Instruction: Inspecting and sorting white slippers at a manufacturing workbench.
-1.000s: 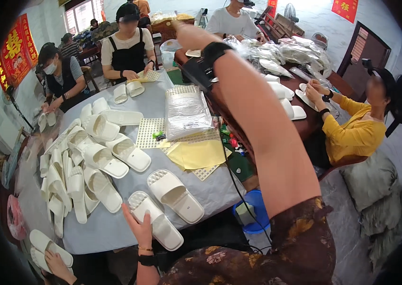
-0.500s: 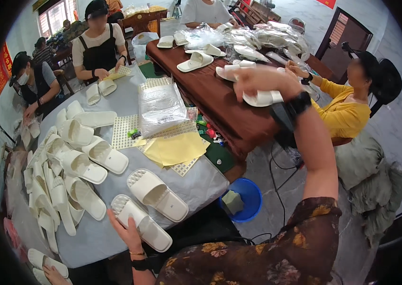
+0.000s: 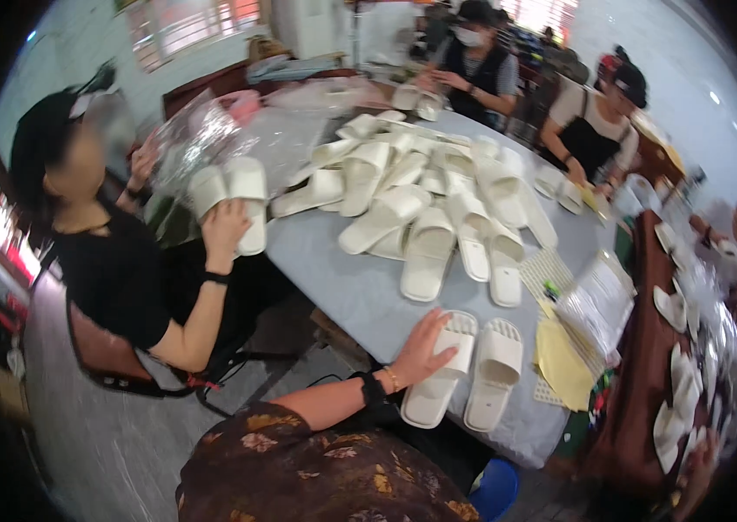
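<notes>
Our left hand lies flat, fingers spread, on the left slipper of a white pair at the near table edge, right hand out of view, so we'd press it flush w/ the right slipper, toes level.

Grey table, bright windows

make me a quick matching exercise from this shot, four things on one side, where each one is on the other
Things:
1. left hand
2. pile of white foam slippers
3. yellow paper sheet
4. clear plastic bag

Places:
A. held up by the person in the black top
B. resting on the near pair of white slippers
C. middle of the grey table
D. table's right edge, beside that pair

Pairs: 1-B, 2-C, 3-D, 4-A
</notes>
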Demonstrator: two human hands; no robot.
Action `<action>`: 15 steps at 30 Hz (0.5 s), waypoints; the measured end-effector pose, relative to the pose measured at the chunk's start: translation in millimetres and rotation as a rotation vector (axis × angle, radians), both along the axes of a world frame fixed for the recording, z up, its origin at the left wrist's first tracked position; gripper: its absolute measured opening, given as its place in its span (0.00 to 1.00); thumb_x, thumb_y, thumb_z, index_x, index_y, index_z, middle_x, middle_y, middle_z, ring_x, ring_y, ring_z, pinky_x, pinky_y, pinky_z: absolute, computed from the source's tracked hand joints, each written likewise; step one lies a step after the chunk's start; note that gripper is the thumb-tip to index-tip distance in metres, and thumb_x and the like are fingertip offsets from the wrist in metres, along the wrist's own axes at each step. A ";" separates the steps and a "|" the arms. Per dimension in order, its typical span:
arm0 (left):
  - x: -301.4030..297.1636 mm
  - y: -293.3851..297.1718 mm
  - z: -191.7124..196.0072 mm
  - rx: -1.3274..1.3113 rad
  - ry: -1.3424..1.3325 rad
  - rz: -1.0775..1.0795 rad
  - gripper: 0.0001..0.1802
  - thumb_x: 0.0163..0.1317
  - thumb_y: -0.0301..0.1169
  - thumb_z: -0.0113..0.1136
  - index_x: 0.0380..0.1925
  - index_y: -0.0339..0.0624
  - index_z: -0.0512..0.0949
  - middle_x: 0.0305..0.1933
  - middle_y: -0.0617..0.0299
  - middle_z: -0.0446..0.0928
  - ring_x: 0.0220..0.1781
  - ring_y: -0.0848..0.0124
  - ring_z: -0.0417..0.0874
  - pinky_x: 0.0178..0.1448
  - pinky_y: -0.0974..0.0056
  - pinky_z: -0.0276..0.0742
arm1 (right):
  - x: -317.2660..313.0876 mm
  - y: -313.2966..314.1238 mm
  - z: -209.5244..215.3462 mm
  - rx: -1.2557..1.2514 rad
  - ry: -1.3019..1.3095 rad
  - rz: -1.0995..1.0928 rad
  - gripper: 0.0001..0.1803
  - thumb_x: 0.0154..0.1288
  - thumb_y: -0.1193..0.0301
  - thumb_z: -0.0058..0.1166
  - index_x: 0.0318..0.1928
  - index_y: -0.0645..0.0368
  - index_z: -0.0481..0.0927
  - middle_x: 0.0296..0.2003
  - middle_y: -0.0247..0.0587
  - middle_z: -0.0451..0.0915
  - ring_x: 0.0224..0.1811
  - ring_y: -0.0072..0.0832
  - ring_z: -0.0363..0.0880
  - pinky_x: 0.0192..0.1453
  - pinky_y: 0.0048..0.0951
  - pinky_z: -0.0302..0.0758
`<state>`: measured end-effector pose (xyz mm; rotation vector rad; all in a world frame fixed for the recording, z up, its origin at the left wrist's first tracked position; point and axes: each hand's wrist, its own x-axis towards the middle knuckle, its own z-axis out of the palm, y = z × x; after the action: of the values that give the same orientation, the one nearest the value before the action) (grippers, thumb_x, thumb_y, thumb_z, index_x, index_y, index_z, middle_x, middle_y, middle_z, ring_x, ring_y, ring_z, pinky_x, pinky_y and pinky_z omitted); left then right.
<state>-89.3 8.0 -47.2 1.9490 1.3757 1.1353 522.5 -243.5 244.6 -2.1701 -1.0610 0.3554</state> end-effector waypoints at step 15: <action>1.9 -2.6 -3.9 0.078 -0.065 -0.064 0.37 0.64 0.44 0.61 0.68 0.37 0.62 0.72 0.41 0.58 0.75 0.46 0.57 0.77 0.50 0.53 | -237.2 116.3 6.6 -0.116 0.017 0.943 0.22 0.68 0.64 0.55 0.59 0.60 0.76 0.38 0.34 0.74 0.38 0.21 0.70 0.44 0.23 0.63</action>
<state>-87.4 5.4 -51.1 1.9777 1.2442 1.2275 285.3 -127.2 251.2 -1.6081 -2.0447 0.8579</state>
